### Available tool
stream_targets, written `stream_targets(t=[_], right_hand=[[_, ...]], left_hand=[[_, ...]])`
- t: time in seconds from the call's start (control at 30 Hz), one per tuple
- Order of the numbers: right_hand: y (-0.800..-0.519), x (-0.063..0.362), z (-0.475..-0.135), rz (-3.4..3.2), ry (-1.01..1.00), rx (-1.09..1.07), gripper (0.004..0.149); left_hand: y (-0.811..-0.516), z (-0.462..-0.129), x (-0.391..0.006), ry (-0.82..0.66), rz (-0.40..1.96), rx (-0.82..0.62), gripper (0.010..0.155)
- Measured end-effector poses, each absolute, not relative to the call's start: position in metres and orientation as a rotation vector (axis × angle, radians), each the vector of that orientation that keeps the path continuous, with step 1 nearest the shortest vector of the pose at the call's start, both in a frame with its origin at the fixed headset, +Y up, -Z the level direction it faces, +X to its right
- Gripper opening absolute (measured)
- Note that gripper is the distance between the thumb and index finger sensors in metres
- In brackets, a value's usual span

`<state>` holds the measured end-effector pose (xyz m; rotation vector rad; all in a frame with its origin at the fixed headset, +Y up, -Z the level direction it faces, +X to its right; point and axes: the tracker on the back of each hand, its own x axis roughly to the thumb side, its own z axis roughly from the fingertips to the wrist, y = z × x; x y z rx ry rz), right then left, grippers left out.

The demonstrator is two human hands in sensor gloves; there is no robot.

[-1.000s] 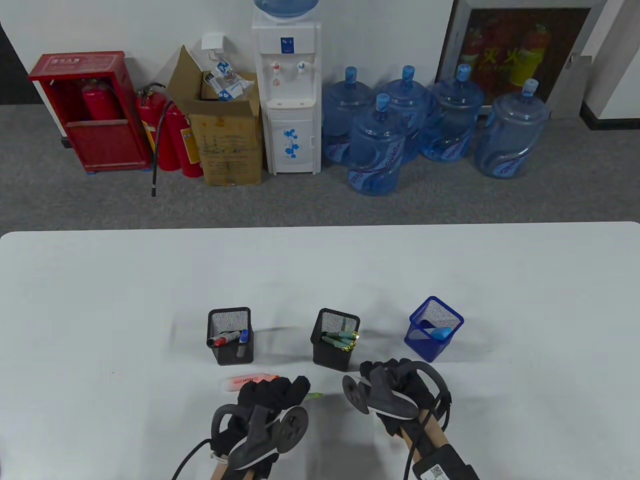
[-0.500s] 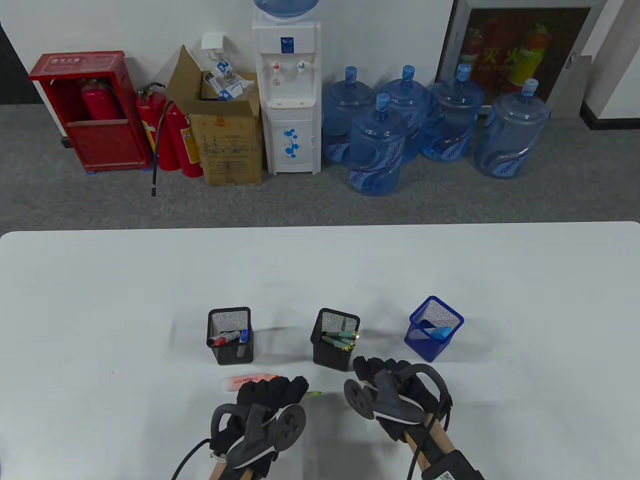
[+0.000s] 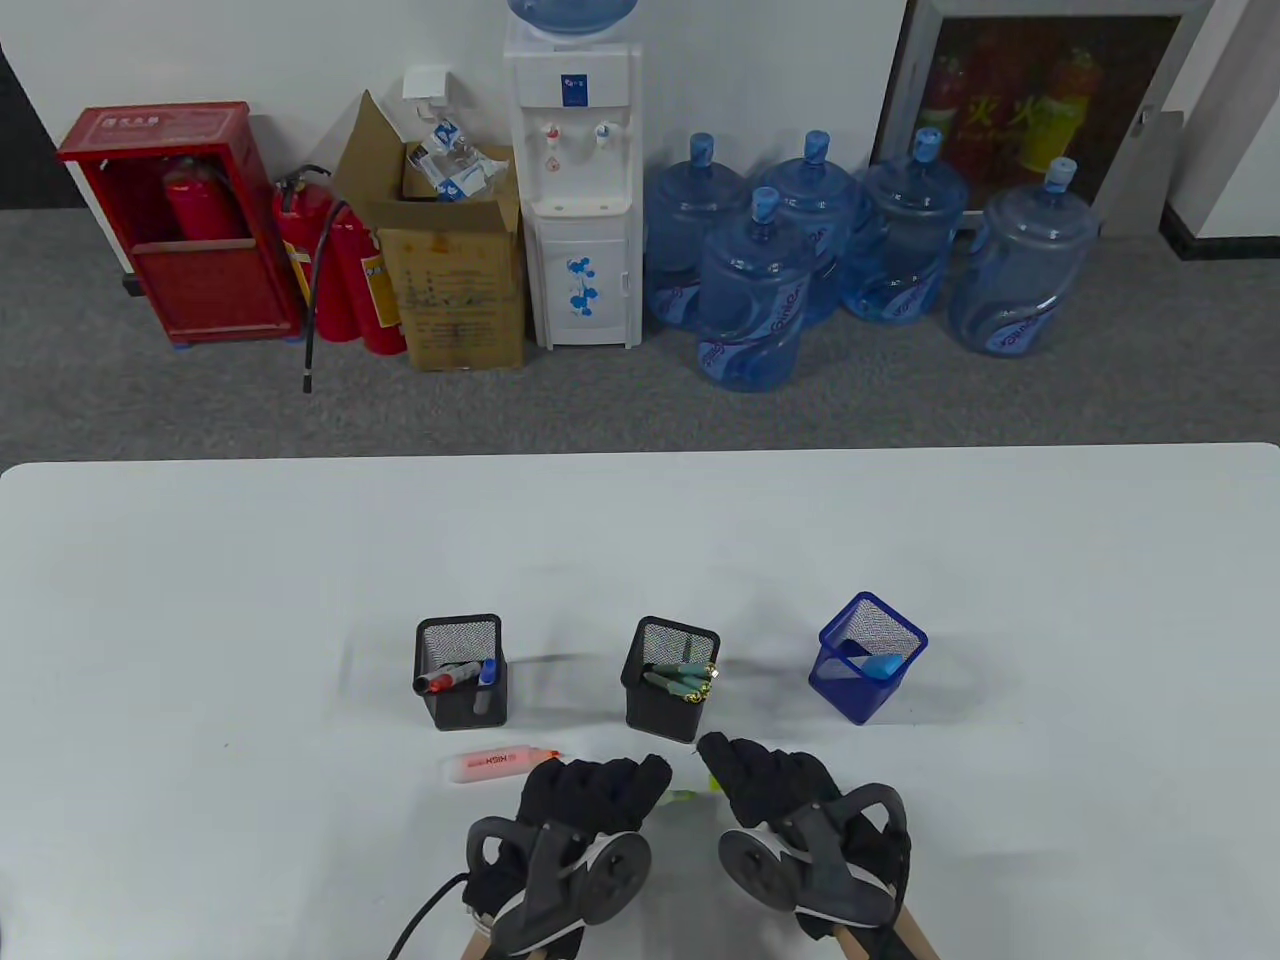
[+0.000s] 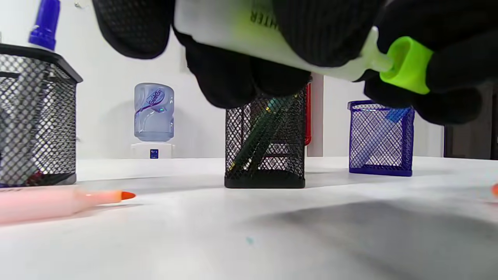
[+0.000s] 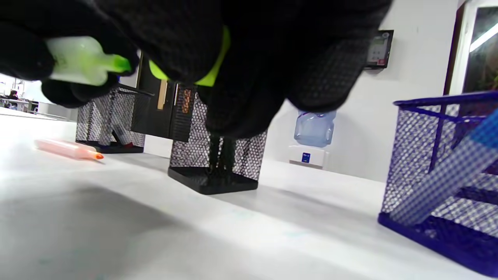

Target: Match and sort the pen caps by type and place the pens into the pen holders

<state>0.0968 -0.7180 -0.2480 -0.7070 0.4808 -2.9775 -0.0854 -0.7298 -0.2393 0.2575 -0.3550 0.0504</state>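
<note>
My left hand [image 3: 606, 782] grips a green highlighter [image 4: 249, 35] just above the table, its tip pointing right. My right hand [image 3: 752, 768] pinches the green cap [image 4: 407, 64] right at that tip; in the right wrist view the bare green tip [image 5: 118, 64] still shows beside the cap [image 5: 218, 58]. A sliver of green [image 3: 685, 797] shows between the hands. An uncapped orange highlighter [image 3: 498, 765] lies on the table left of my left hand. Behind stand a black holder [image 3: 460, 690] with red and blue markers, a black holder [image 3: 668, 705] with green pens, and a blue holder [image 3: 868, 660] with a blue highlighter.
The three holders stand in a row just beyond my fingers. A small orange thing [image 4: 495, 189] lies at the right edge of the left wrist view. The white table [image 3: 200, 600] stretches wide on both sides. Water bottles and boxes stand on the floor beyond.
My left hand has moved right with the green highlighter. My right hand has drawn back and turned, bringing its fingers and the cap to the highlighter's tip.
</note>
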Motion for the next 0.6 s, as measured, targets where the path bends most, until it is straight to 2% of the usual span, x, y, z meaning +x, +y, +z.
stream_targets(t=[0.33, 0.6], right_hand=[[-0.725, 0.095, -0.244, -2.994, 0.467, -0.725, 0.059], [-0.725, 0.091, -0.241, -3.025, 0.427, -0.763, 0.059]], left_hand=[[-0.730, -0.235, -0.075, -0.368, 0.098, 0.265, 0.070], [-0.729, -0.233, -0.067, -0.392, 0.104, 0.263, 0.072]])
